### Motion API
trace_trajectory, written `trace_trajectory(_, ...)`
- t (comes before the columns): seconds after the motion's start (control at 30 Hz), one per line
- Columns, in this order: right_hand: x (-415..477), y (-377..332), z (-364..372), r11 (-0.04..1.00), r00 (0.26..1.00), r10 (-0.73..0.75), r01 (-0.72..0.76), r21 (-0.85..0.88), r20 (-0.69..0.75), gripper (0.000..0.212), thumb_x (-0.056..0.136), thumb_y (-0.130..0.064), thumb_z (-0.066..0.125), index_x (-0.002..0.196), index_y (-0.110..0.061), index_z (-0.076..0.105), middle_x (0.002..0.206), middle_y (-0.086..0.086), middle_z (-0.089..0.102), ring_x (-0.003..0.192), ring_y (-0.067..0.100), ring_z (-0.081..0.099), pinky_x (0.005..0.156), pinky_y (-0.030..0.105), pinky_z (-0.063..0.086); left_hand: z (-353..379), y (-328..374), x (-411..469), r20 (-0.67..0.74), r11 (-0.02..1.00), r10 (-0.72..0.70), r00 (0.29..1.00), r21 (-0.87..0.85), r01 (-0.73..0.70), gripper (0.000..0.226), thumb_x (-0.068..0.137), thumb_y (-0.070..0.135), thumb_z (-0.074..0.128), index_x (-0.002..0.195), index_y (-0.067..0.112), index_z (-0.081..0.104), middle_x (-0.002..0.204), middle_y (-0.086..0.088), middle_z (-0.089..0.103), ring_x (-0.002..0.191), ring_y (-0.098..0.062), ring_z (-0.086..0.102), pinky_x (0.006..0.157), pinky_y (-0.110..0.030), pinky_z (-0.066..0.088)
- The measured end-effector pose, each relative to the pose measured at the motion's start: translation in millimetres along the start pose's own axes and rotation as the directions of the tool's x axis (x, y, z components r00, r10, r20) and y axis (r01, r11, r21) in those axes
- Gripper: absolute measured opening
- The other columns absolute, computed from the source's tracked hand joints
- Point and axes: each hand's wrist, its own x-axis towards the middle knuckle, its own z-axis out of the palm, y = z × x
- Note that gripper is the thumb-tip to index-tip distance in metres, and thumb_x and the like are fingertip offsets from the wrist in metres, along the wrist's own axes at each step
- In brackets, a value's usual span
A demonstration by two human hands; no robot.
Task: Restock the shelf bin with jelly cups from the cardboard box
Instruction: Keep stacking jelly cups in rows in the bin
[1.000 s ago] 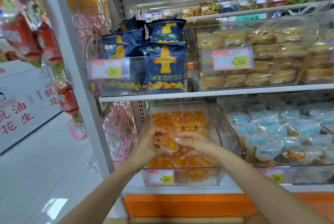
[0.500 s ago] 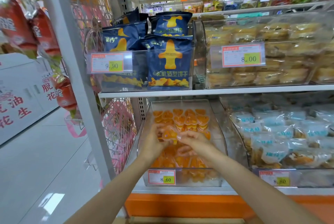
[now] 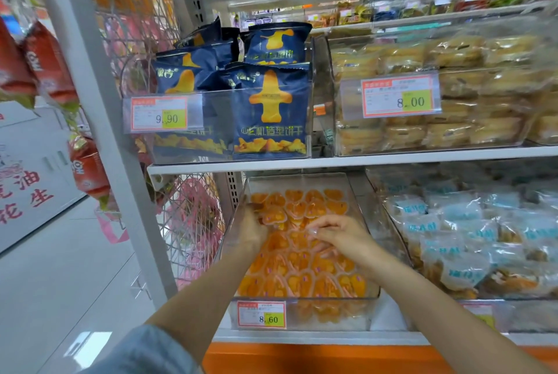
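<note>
Jelly cups (image 3: 302, 271) fill the shelf bin (image 3: 332, 317) — left hand (image 3: 252, 224) seemingly against its left wall, right hand (image 3: 342, 233) mid-bin.

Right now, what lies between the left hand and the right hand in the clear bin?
Only orange jelly cups, lying in the clear bin between the left hand and the right hand; the head view shows it.

Jelly tag (image 3: 261, 314) reads 8.60, biscuit tag (image 3: 159, 114) 9.90, cake tag (image 3: 396, 100) 8.00.

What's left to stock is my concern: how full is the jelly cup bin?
Partly full: jelly cups cover most of the bin floor, but its clear walls rise well above them.
</note>
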Motion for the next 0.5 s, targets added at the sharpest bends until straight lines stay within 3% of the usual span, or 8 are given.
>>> trace_trajectory(0.1, 2, 0, 0, 1.0, 1.0, -0.009, 0.009, 0.002, -0.007, 0.013, 0.091, -0.005, 0.056, 0.094, -0.013, 0.065, 0.09, 0.005, 0.069, 0.07, 0.015, 0.065, 0.054, 0.017, 0.052, 2, -7, 5, -0.056, 0.995, 0.032, 0.998, 0.1, -0.026, 0.05, 0.075, 0.003, 0.074, 0.116, 0.009, 0.047, 0.116, -0.013, 0.06, 0.11, -0.03, 0.057, 0.093, -0.04, 0.048)
trace_trajectory(0.23, 3, 0, 1, 0.999, 1.0, -0.024, 0.024, -0.032, 0.006, 0.014, 0.092, -0.006, 0.056, 0.101, -0.011, 0.065, 0.09, 0.003, 0.068, 0.068, 0.011, 0.064, 0.055, 0.016, 0.052, 4, -1, 4, -0.028, 0.968, 0.058, 0.998, 0.247, -0.049, 0.046, 0.083, 0.004, 0.065, 0.125, 0.006, 0.047, 0.124, -0.013, 0.058, 0.115, -0.03, 0.055, 0.093, -0.034, 0.046)
trace_trajectory(0.33, 4, 1, 2, 0.997, 0.999, -0.037, 0.037, -0.067, 0.0, 0.013, 0.091, -0.007, 0.057, 0.09, -0.018, 0.064, 0.09, 0.004, 0.068, 0.066, 0.01, 0.064, 0.055, 0.017, 0.052, 2, 1, 4, 0.053, 0.889, 0.07, 0.996, 0.449, -0.087, 0.053, 0.086, 0.003, 0.059, 0.134, 0.009, 0.038, 0.13, -0.017, 0.05, 0.116, -0.035, 0.052, 0.088, -0.032, 0.046)
trace_trajectory(0.43, 7, 7, 3, 0.972, 0.993, -0.103, 0.09, -0.216, -0.051, 0.02, 0.089, -0.011, 0.062, 0.078, -0.027, 0.062, 0.084, -0.005, 0.065, 0.074, 0.012, 0.064, 0.06, 0.019, 0.052, -5, 6, 4, 0.117, 0.712, 0.215, 0.97, 0.661, -0.238, 0.056, 0.082, -0.003, 0.054, 0.134, 0.008, 0.037, 0.135, -0.022, 0.036, 0.123, -0.039, 0.042, 0.1, -0.038, 0.04)
trace_trajectory(0.5, 8, 14, 5, 0.896, 0.977, -0.204, 0.16, -0.414, -0.063, 0.016, 0.087, -0.015, 0.064, 0.08, -0.029, 0.066, 0.083, -0.016, 0.063, 0.084, 0.008, 0.062, 0.076, 0.023, 0.052, -13, 15, 9, 0.237, 0.476, 0.362, 0.901, 0.785, -0.397, 0.056, 0.08, -0.003, 0.052, 0.133, 0.008, 0.041, 0.133, -0.017, 0.04, 0.126, -0.034, 0.038, 0.105, -0.039, 0.035)
